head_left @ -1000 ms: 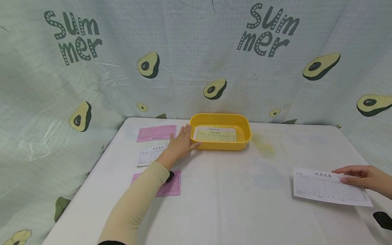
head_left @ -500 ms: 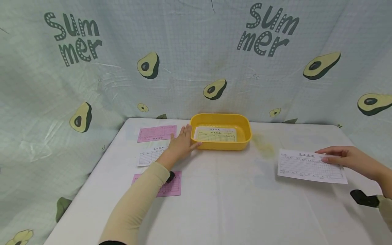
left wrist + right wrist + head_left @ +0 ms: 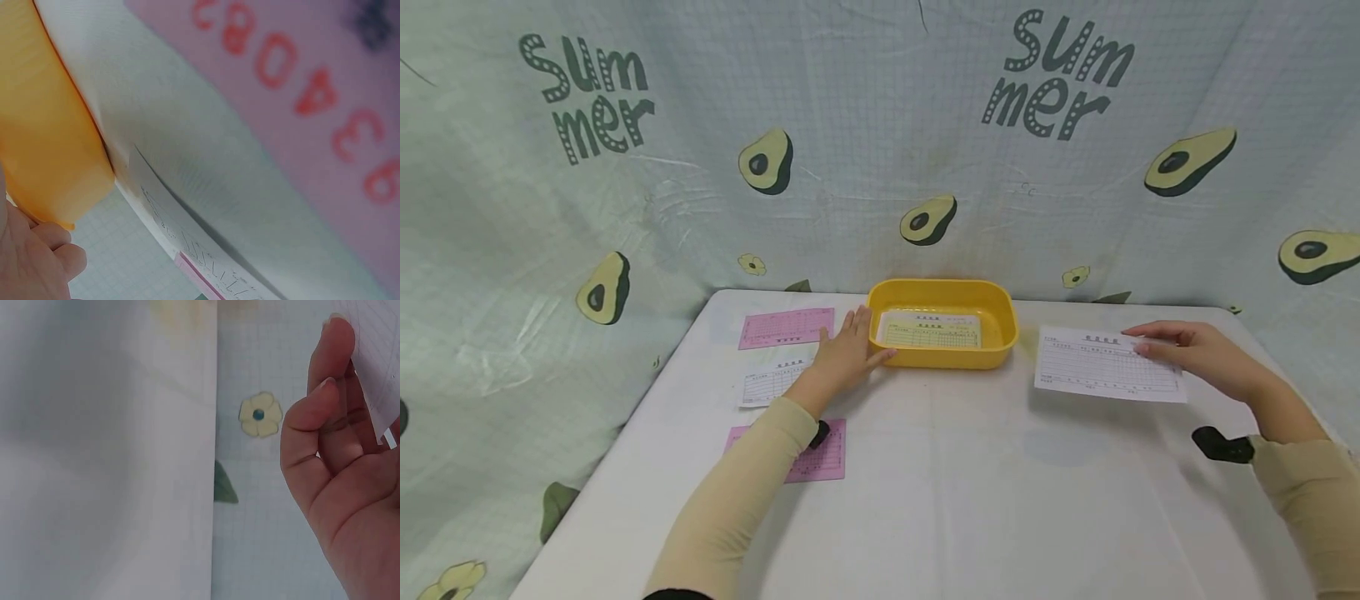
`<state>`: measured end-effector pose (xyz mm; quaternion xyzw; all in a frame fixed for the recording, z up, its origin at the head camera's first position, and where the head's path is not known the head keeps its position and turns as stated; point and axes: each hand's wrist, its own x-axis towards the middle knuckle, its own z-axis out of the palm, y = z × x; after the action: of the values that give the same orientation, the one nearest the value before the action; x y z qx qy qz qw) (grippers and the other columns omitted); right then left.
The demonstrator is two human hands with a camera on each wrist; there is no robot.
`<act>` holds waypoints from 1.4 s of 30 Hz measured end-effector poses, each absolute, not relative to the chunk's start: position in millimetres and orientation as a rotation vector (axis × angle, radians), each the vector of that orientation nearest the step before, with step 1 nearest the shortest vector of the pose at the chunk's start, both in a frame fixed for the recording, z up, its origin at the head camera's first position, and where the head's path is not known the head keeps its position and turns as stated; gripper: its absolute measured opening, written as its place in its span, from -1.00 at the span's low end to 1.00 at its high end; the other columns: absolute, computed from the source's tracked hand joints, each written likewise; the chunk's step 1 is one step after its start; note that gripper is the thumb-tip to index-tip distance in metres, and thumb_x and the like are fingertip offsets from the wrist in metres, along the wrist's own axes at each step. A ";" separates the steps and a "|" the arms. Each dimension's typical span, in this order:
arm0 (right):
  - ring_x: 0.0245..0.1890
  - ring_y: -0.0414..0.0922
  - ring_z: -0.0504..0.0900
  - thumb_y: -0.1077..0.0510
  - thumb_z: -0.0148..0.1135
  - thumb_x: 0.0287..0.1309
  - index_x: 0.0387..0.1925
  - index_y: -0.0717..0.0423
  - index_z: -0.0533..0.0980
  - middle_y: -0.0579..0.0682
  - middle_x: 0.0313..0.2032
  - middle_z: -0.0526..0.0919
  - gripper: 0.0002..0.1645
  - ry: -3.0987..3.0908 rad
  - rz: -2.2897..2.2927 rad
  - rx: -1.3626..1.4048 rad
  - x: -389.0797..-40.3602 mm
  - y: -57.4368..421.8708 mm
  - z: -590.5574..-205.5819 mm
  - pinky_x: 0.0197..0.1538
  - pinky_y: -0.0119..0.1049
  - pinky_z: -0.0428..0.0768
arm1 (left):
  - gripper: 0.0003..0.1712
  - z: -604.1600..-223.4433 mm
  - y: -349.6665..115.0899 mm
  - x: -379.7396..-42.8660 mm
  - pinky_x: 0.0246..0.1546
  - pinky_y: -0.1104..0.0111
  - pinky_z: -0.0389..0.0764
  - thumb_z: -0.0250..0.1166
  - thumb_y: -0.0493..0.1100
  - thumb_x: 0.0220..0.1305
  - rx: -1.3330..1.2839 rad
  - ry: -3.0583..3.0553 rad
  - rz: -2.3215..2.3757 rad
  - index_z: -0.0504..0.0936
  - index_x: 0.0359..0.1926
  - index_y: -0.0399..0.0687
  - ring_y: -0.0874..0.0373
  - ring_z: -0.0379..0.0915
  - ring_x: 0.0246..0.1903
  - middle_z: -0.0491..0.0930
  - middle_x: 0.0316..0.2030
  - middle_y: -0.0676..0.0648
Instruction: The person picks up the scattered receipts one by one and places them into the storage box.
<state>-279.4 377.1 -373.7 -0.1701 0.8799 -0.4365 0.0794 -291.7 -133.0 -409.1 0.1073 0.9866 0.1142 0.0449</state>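
A yellow plastic tray (image 3: 942,357) stands at the back of the table, with a white form and a yellow form (image 3: 931,335) lying inside. Against the tray's left end rests my left hand (image 3: 842,354), its fingers straight; the left wrist view has the hand (image 3: 31,256) at the tray's edge. Over the table's right side, my right hand (image 3: 1195,354) pinches a white printed form (image 3: 1105,367) by its right part between thumb and fingers. The form hangs slightly above the tabletop, apart from the tray. In the right wrist view only a corner of the form (image 3: 378,356) shows.
Left of the tray lie a pink form (image 3: 786,327), a white form (image 3: 767,384) and a nearer pink form (image 3: 823,458), the last partly hidden by my left forearm. Behind the white table (image 3: 985,483) hangs a curtain (image 3: 850,167) printed with avocados.
My right hand has carried the white form leftward and farther back, closer to the tray. The left hand keeps its place against the tray.
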 end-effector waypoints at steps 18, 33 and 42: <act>-0.17 -0.27 0.60 0.00 0.21 0.49 0.37 0.36 0.40 -0.25 -0.01 0.61 -0.36 2.633 -1.382 -0.421 -326.6 305.9 -374.6 -0.18 -0.38 0.59 | 0.10 -410.9 -131.5 -291.1 0.45 -0.30 -0.18 -0.03 0.40 0.50 0.311 3.013 0.344 -0.22 0.63 -0.27 -0.08 -0.31 0.59 -0.23 0.62 -0.19; -0.06 -0.10 0.55 0.01 0.17 0.51 0.36 0.25 0.47 0.23 0.22 0.53 -0.44 2.621 -1.452 -0.401 -354.6 229.7 -373.4 -0.07 -0.37 0.53 | 0.09 -407.9 -130.3 -290.8 0.45 -0.30 -0.15 -0.05 0.39 0.51 0.317 3.011 0.312 -0.23 0.63 -0.26 -0.08 -0.30 0.59 -0.22 0.63 -0.21; 0.11 0.07 0.46 0.08 0.16 0.51 0.33 0.25 0.50 0.26 0.27 0.52 -0.50 2.596 -1.447 -0.474 -366.5 190.3 -371.2 0.13 -0.13 0.44 | 0.09 -407.7 -131.1 -291.3 0.45 -0.29 -0.18 -0.05 0.40 0.51 0.305 3.008 0.301 -0.23 0.63 -0.25 -0.07 -0.32 0.60 -0.25 0.63 -0.18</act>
<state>-366.5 190.3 -371.2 -0.1573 0.8607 -0.4797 0.0657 -291.3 -131.1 -407.7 0.1002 0.9887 0.0989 0.0516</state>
